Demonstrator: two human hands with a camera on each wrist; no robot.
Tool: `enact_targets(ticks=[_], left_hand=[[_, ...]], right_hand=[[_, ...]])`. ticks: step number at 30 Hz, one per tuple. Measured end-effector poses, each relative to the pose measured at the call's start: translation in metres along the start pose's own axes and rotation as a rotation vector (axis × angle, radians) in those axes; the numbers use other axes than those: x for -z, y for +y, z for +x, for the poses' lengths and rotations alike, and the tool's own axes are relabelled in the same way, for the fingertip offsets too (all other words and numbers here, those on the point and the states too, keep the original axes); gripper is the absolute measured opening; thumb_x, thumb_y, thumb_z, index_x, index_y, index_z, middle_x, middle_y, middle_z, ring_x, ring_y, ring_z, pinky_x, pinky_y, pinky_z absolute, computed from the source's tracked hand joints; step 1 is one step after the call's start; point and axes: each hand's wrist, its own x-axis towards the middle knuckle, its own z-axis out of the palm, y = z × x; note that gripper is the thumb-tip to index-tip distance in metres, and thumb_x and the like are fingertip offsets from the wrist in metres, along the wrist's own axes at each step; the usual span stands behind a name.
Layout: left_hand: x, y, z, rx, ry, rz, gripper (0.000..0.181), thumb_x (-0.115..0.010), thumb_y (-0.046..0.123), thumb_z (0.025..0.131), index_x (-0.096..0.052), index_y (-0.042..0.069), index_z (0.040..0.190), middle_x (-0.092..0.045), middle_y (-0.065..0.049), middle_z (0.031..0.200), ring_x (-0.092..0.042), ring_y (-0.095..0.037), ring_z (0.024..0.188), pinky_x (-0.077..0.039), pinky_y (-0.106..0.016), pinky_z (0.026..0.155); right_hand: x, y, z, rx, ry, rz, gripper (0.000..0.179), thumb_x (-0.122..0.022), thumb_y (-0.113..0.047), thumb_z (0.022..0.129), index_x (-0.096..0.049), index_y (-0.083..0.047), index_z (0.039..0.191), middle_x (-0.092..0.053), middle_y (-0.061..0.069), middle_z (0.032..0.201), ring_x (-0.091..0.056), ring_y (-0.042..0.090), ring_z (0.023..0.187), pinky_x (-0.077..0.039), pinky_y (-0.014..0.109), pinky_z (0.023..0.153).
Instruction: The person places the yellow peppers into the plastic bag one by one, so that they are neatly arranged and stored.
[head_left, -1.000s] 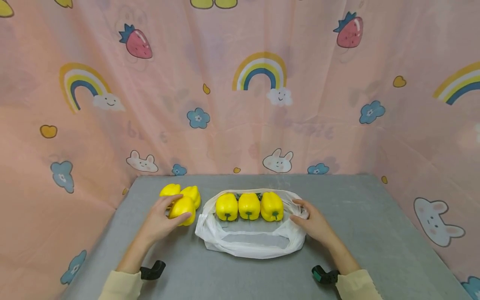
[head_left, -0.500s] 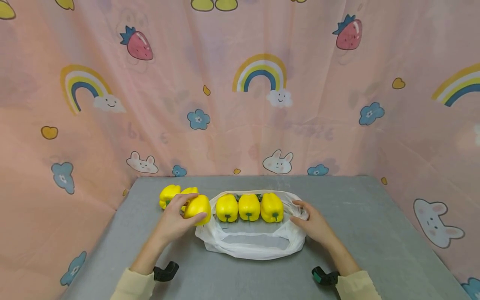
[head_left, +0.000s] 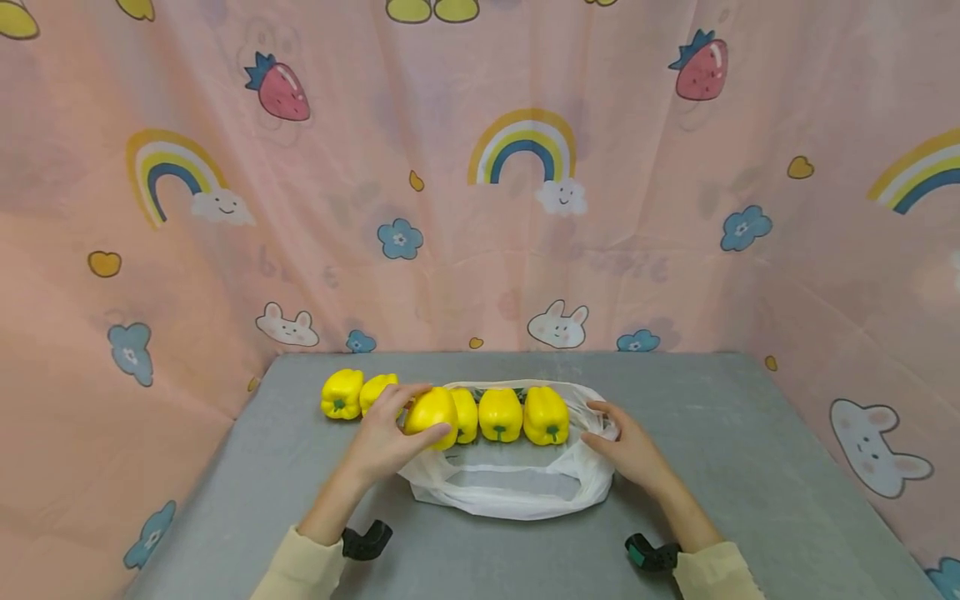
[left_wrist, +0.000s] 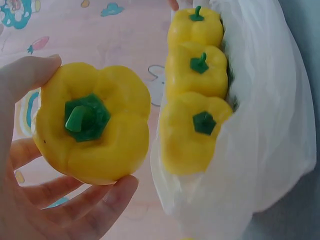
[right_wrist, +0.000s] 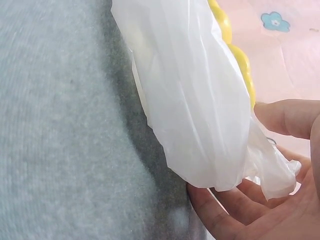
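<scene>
Head view shows the left hand [head_left: 386, 437] toward nine o'clock of the white plastic bag [head_left: 517, 506]; its thumb and fingers are curved around a yellow bell pepper [head_left: 432, 419], held near the bag's rim. At three o'clock, the right hand [head_left: 632, 446] keeps the bag's end loosely between thumb and fingers. Inside the rim are three other peppers [head_left: 500, 416] in a row, and two more peppers [head_left: 342, 395] rest on the grey worktop [head_left: 757, 483] toward ten o'clock.

In my judgement, the thin plastic is the main danger: if the left hand catches the rim, the nine o'clock side may fold inward and narrow the opening. A pepper lowered too near to the row could knock its neighbour, and its smooth skin might slip from the fingertips.

From the head, the held pepper covers part of the row's nearest one, so they seem to touch; left wrist view shows a gap between them, also the green stem [left_wrist: 87, 120] which head view hides. Only right wrist view reveals fingers reaching below the bag's end.
</scene>
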Motion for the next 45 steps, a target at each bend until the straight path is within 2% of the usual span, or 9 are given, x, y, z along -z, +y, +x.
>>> enact_targets(ticks=[6,12,19,22,25,28,36,45], left_hand=[[-0.014,0.012,0.003,-0.012,-0.018,-0.038,0.063,-0.084,0.048,0.080,-0.065,0.022,0.134,-0.058,-0.002,0.129,-0.056,-0.024,0.115,-0.050,-0.054,0.095],[-0.028,0.022,0.003,-0.010,-0.033,-0.042,0.062,-0.082,0.051,0.082,-0.063,0.025,0.135,-0.056,-0.004,0.130,-0.057,-0.025,0.110,-0.053,-0.047,0.089],[-0.045,0.032,0.005,-0.039,-0.065,-0.070,0.064,-0.080,0.053,0.083,-0.062,0.021,0.136,-0.054,-0.004,0.135,-0.055,-0.026,0.117,-0.053,-0.046,0.093],[-0.053,0.037,0.005,-0.051,-0.069,-0.075,0.065,-0.080,0.052,0.083,-0.062,0.019,0.135,-0.055,-0.003,0.133,-0.056,-0.025,0.116,-0.051,-0.045,0.095],[-0.061,0.040,0.006,-0.055,-0.078,-0.077,0.065,-0.080,0.053,0.083,-0.062,0.018,0.136,-0.056,-0.003,0.126,-0.056,-0.022,0.109,-0.051,-0.042,0.091],[-0.068,0.043,0.006,-0.054,-0.098,-0.075,0.067,-0.078,0.056,0.083,-0.062,0.020,0.137,-0.056,-0.002,0.122,-0.055,-0.020,0.104,-0.049,-0.040,0.087],[-0.090,0.047,0.006,-0.055,-0.150,-0.067,0.068,-0.075,0.059,0.084,-0.061,0.020,0.138,-0.055,0.000,0.126,-0.055,-0.017,0.106,-0.049,-0.039,0.090],[-0.111,0.052,0.003,-0.029,-0.181,-0.061,0.073,-0.073,0.063,0.084,-0.059,0.019,0.140,-0.056,-0.003,0.125,-0.055,-0.017,0.104,-0.047,-0.038,0.088]], right_hand=[[0.000,-0.001,0.000,0.006,-0.005,0.008,0.060,-0.066,-0.022,0.099,-0.042,-0.002,0.150,-0.036,0.030,0.154,-0.032,0.048,0.143,-0.027,0.067,0.113],[0.000,-0.001,0.000,0.012,-0.003,0.002,0.060,-0.066,-0.022,0.100,-0.042,-0.002,0.150,-0.037,0.030,0.154,-0.033,0.048,0.142,-0.027,0.067,0.113],[0.000,-0.001,-0.001,0.007,-0.002,0.004,0.060,-0.066,-0.023,0.099,-0.043,-0.003,0.151,-0.037,0.029,0.155,-0.032,0.047,0.143,-0.027,0.067,0.113],[0.000,0.000,-0.001,0.007,-0.005,0.005,0.060,-0.067,-0.024,0.099,-0.043,-0.004,0.151,-0.037,0.029,0.155,-0.032,0.047,0.143,-0.027,0.067,0.113],[0.001,0.000,0.000,0.011,-0.006,0.007,0.061,-0.067,-0.025,0.099,-0.043,-0.003,0.151,-0.037,0.029,0.154,-0.032,0.047,0.143,-0.027,0.068,0.113],[0.001,0.001,0.000,0.018,-0.002,0.006,0.060,-0.067,-0.024,0.099,-0.043,-0.003,0.150,-0.038,0.029,0.154,-0.033,0.047,0.143,-0.027,0.068,0.112],[0.002,0.003,0.000,0.038,0.010,0.004,0.060,-0.068,-0.019,0.098,-0.043,0.000,0.150,-0.039,0.031,0.152,-0.033,0.049,0.142,-0.027,0.067,0.113],[0.002,0.005,-0.001,0.051,0.012,0.002,0.063,-0.070,-0.019,0.097,-0.042,-0.001,0.150,-0.038,0.031,0.152,-0.035,0.048,0.141,-0.029,0.066,0.112]])
